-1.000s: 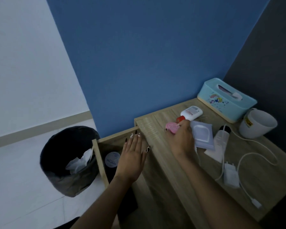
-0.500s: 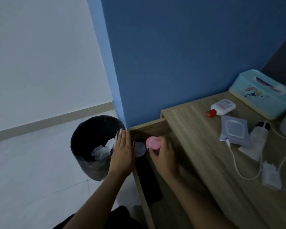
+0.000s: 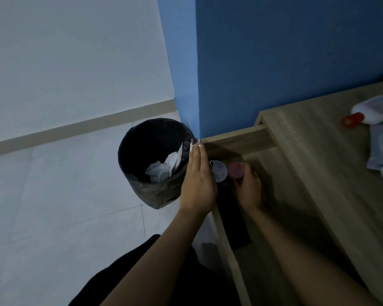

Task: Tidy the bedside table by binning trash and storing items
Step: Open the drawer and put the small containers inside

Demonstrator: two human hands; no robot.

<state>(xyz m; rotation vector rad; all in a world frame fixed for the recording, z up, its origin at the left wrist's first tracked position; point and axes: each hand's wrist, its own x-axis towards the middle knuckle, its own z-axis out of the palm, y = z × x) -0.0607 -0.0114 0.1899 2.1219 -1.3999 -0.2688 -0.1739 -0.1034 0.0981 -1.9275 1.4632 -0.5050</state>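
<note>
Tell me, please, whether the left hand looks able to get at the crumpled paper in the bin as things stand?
Probably yes: the left hand rests flat on the drawer's edge right beside the bin, whose mouth is open and uncovered, with the crumpled paper lying just inside.

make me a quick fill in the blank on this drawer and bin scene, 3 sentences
1. The right hand holds a small pink jar inside the open ____.
2. Crumpled white paper lies in the black ____ on the floor.
3. The white bottle lying on the tabletop has a ____ cap.

Missing words: drawer; bin; red
</note>
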